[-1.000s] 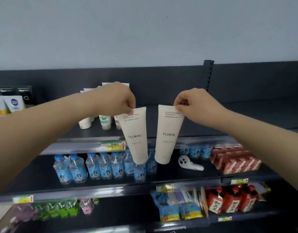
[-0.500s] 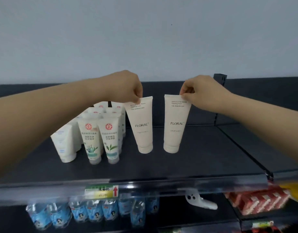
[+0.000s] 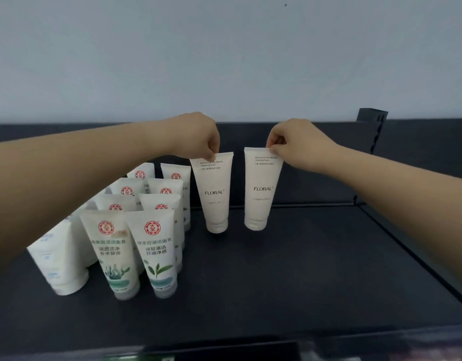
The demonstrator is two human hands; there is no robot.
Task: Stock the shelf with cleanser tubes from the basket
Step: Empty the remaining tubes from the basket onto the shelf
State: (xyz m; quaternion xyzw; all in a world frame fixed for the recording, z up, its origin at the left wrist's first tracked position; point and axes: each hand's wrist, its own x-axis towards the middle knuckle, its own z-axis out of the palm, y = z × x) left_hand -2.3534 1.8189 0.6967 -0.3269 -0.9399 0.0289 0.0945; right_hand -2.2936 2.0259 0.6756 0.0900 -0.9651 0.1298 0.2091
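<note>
Left hand (image 3: 196,136): fingers pinch the crimped top of the left tube (image 3: 215,194), printed "FLORAL", cap down
Right hand (image 3: 295,142): fingers pinch the right tube (image 3: 261,191), same print
Position: side by side, apart, at the rear of the shelf (image 3: 303,269)
Neighbours: red-logo white tubes (image 3: 157,251), just left
Open room: dark shelf to the right and front

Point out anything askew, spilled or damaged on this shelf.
Nothing spilled or damaged. The plain white tube at far left leans away from the red-logo tubes, though the wide lens may exaggerate that.
</note>
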